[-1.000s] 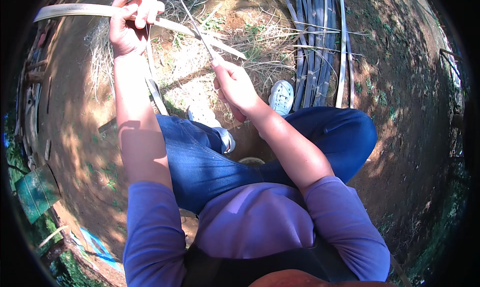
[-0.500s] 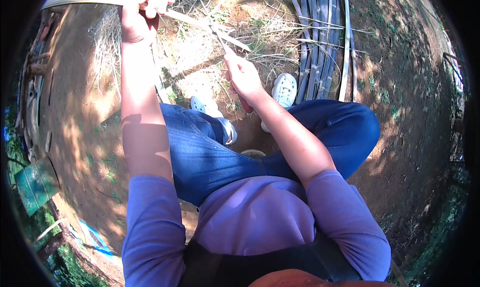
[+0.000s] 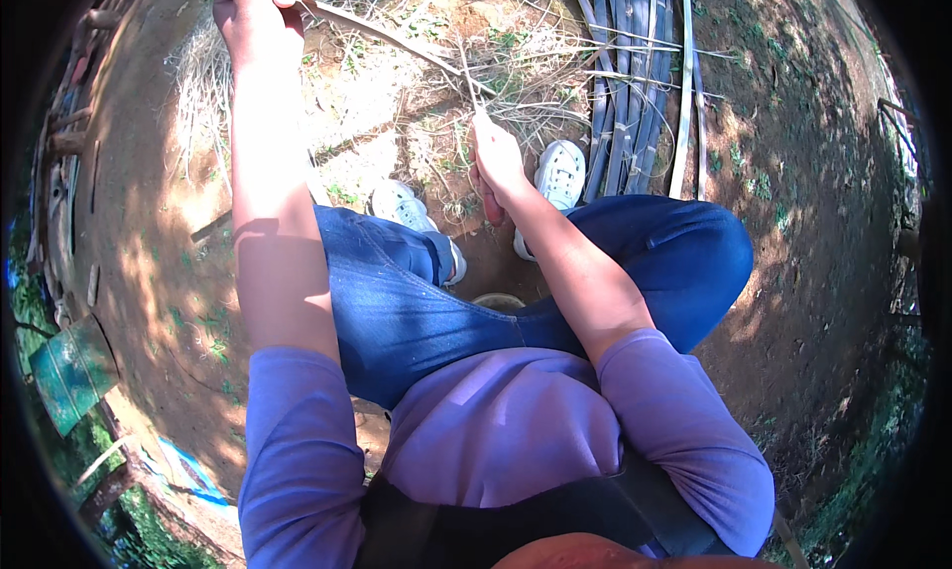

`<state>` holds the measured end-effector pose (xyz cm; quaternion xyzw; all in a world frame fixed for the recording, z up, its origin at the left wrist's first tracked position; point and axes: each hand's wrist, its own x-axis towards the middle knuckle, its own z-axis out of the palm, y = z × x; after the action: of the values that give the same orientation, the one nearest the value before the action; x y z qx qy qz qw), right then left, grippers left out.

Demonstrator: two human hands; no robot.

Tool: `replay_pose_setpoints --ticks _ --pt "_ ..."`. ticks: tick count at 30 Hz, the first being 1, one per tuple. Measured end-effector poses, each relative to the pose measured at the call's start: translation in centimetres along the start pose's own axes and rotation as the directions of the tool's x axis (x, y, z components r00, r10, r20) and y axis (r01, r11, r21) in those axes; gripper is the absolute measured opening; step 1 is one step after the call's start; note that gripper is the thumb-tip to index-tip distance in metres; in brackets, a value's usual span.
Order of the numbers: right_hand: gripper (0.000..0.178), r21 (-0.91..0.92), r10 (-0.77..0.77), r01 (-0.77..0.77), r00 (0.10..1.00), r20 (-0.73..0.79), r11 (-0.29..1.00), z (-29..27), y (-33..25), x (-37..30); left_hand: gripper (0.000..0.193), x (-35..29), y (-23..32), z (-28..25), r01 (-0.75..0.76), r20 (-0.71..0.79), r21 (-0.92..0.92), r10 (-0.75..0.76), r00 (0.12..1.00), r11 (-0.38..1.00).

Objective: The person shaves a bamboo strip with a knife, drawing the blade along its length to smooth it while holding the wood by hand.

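At the upper left my left hand (image 3: 260, 9) is closed around a long, thin bamboo-like strip (image 3: 382, 32), partly cut off by the picture's top edge. One end of the strip bends away to the left, and the other slants down to the right. My right hand (image 3: 499, 160) grips a knife (image 3: 469, 76) by its reddish handle, whose butt shows below the fist. The narrow blade points up and away from me. It crosses the strip near its right end; whether the two touch, I cannot tell.
Pale shavings (image 3: 203, 98) litter the ground ahead and to the left. A row of dark split strips (image 3: 623, 103) lies at the right, with a paler strip (image 3: 684, 93) alongside. My white shoes (image 3: 562, 175) stand between. A green container (image 3: 74, 373) is at the far left.
My left hand has moved up and slightly left, and the strip now shows a darker side. My right hand with the knife has shifted a little right and down, its blade more upright.
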<state>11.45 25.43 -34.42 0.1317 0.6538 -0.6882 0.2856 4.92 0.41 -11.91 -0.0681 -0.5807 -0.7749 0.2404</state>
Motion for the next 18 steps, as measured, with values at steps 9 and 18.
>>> replay_pose_setpoints --ticks 9,18 --pt "0.039 -0.199 0.176 -0.22 0.96 -0.219 0.955 -6.7 8.1 4.8 0.019 1.2 0.5 0.6 0.102 -0.27 0.072 -0.079 0.96 0.992" --pt "0.044 -0.184 -0.324 0.322 0.946 0.016 0.929 0.5 1.2 1.8 0.026 1.7 -0.4 2.5 -0.051 -0.565 0.209 0.163 0.809 0.977"
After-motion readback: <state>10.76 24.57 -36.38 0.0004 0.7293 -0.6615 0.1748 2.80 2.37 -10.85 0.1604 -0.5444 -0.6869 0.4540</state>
